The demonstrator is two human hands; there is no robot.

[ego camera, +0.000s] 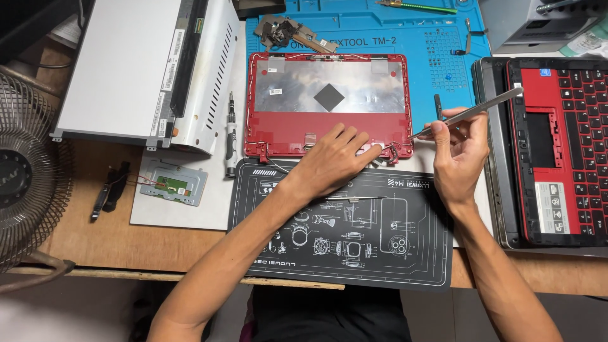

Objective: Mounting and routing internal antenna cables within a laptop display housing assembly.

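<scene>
The red laptop lid shell (329, 104) lay inside-up on the worktop, across the blue repair mat (437, 38) and the black printed mat (345, 228). It looked light, thin and stiff plastic, probably easy to crack near its hinge corners, so pressing flat on the lower edge seemed the safer hold. The left hand (332, 158) rested open on that edge, fingers spread. The right hand (459, 149) pinched slim metal tweezers (472, 113), their tip at the lid's lower right corner. A red keyboard deck (557, 149) sat to the right.

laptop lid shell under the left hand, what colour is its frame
Red frame, with a silver foil inner panel and a dark square in the middle. The laptop lid shell shows best in the head view.
</scene>
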